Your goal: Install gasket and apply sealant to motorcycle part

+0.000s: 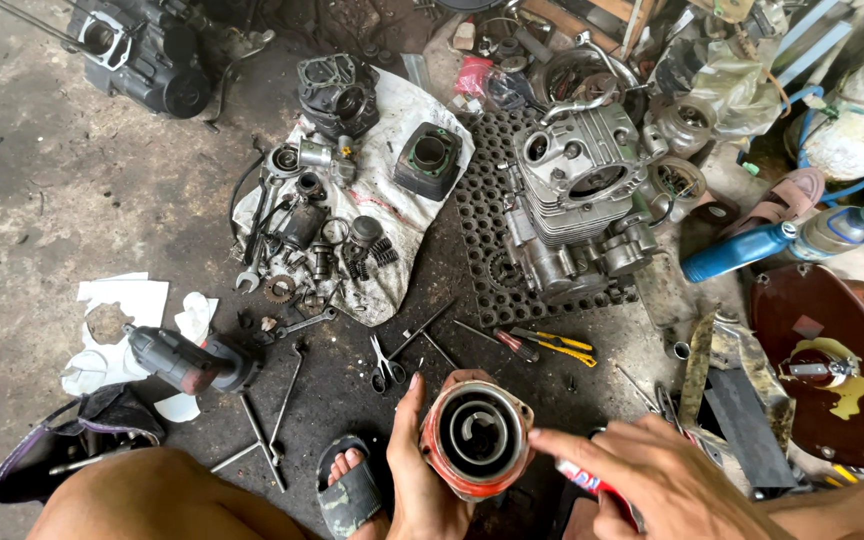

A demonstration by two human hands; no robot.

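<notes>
My left hand (417,470) grips a round reddish metal housing (475,433) from its left side, its open face turned up and showing a coiled spiral spring inside. My right hand (652,475) is closed around a small red and white tube (597,487), with the index finger stretched toward the housing's right rim. Both hands are low in the view, above my foot in a dark sandal (350,490) and my bare knee (142,495).
A silver engine block (577,200) sits on a black perforated mat (482,215). Loose engine parts lie on a white cloth (392,170). A cordless driver (187,358), wrenches, scissors (385,365), screwdrivers (552,345) and a dark red cover (832,370) lie around.
</notes>
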